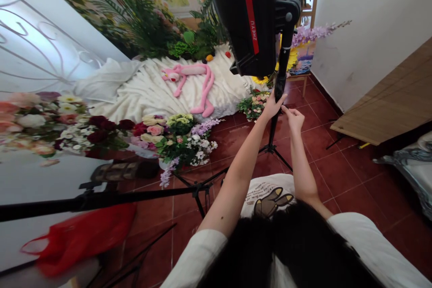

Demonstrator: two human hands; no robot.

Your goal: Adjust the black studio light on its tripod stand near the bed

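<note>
A black studio light (251, 22) with a red ZHEYU label sits at the top of a black light stand (282, 69). My left hand (272, 107) is wrapped round the stand's pole below the light. Close beside it, my right hand (294, 119) is closed, thumb and fingertips pinched together against the pole's right side. What lies between those fingertips is too small to make out. Further down, the stand's legs spread over the red tiled floor (324, 166).
A pink plush toy (194, 71) lies on a white furry cloth (141, 90) beyond the stand. Artificial flowers (178, 139) and a second black stand (135, 195) are on the left, above a red bag (84, 234). A wooden board (388, 99) leans at right.
</note>
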